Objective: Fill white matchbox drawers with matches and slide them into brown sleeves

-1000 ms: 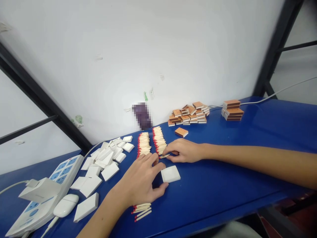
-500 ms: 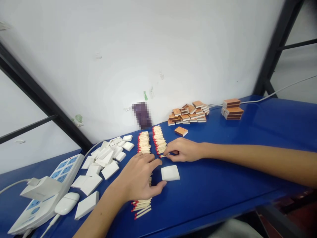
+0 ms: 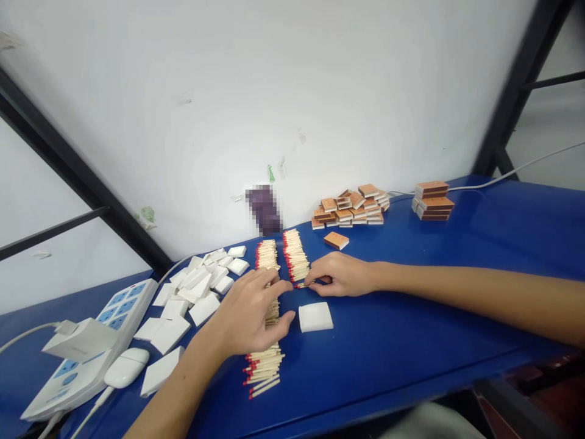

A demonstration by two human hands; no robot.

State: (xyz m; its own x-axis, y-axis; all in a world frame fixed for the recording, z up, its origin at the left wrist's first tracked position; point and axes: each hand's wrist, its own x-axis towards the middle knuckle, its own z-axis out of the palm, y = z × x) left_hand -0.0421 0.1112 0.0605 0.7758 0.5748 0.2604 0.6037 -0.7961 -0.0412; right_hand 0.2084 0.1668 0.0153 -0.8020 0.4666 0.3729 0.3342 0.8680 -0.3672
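Observation:
Two rows of red-tipped matches (image 3: 295,256) lie on the blue table (image 3: 411,341). My left hand (image 3: 249,314) rests on the left row, fingers curled around matches near its near end (image 3: 264,369). My right hand (image 3: 340,274) pinches a few matches at the near end of the right row. A white inner matchbox tray (image 3: 315,317) lies between the hands, untouched.
A pile of white trays (image 3: 196,292) lies to the left, with a power strip (image 3: 86,350) and a white adapter (image 3: 123,369) beyond. Orange matchbox sleeves (image 3: 350,207) are heaped by the wall; a single one (image 3: 336,240) and a small stack (image 3: 432,200) are nearby.
My left hand drew back along the left match row and curled over it, uncovering more matches at the near end. My right hand stayed put, pinching matches.

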